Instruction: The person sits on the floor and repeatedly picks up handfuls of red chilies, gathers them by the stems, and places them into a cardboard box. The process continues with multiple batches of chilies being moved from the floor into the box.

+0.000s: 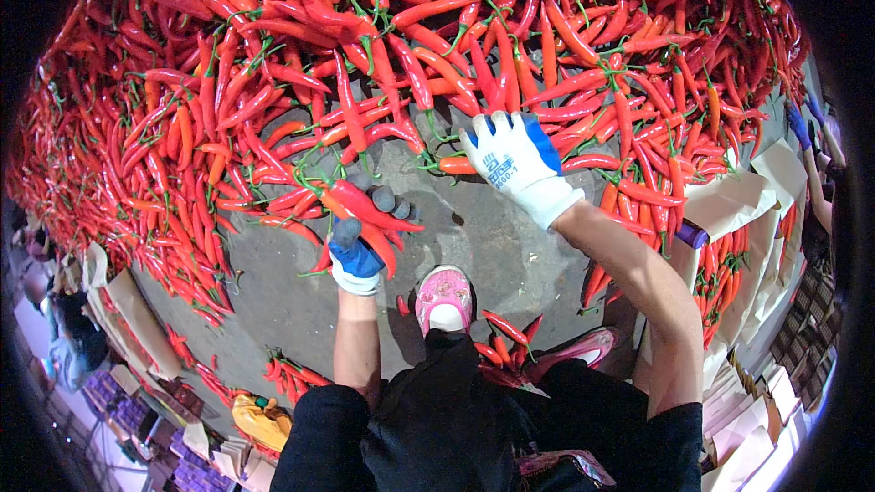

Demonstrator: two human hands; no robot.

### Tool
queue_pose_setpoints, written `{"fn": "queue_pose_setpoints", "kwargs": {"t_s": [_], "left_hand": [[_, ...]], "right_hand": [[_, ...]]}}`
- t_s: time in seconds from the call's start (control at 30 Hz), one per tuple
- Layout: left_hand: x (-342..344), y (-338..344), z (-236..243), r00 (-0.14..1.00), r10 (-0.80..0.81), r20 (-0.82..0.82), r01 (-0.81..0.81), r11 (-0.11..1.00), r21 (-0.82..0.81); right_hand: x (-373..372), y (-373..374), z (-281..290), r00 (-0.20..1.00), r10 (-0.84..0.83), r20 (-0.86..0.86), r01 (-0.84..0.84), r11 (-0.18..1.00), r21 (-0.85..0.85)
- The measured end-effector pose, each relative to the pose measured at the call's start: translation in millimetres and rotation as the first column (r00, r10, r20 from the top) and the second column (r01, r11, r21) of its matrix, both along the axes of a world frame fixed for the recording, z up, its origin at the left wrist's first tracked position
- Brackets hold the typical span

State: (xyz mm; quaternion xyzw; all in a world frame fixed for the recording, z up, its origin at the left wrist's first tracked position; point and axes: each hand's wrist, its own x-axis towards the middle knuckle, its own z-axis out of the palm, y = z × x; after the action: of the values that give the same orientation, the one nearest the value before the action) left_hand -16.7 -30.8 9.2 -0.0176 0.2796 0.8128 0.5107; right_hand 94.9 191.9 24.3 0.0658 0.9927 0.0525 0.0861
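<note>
My left hand (355, 251), in a white and blue glove with grey fingertips, is closed around several red chili peppers (369, 210). Their green stems point up and left, and their tips point right and toward me. My right hand (515, 164), gloved the same way, is back up at the near edge of a large heap of chili peppers (510, 64). Its fingers curl down, and an orange-red chili pepper (456, 166) runs in under them. The thumb and fingertips of that hand are hidden beneath the glove.
Grey floor (492, 237) shows between the heap and my pink shoe (445, 296). A few peppers (509, 342) lie between my feet. Paper-lined boxes of peppers (729, 264) stand at the right, and a yellow bag (260, 419) at the lower left. Another person's gloved hand (798, 128) shows far right.
</note>
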Motion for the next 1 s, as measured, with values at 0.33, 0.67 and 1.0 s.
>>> {"fn": "queue_pose_setpoints", "kwargs": {"t_s": [0.33, 0.67, 1.0], "left_hand": [[24, 39, 22, 0.971, -0.156, -0.182, 0.086, 0.936, -0.343], [61, 63, -3, 0.883, -0.406, -0.237, 0.200, 0.781, -0.592], [62, 61, 0, 0.624, -0.650, -0.434, 0.235, 0.685, -0.689]], "right_hand": [[48, 7, 61, 0.610, -0.780, 0.138, 0.322, 0.085, -0.943], [82, -52, 15, 0.314, -0.703, 0.638, -0.024, -0.678, -0.735], [75, -77, -10, 0.240, -0.779, 0.578, -0.193, -0.622, -0.759]]}}
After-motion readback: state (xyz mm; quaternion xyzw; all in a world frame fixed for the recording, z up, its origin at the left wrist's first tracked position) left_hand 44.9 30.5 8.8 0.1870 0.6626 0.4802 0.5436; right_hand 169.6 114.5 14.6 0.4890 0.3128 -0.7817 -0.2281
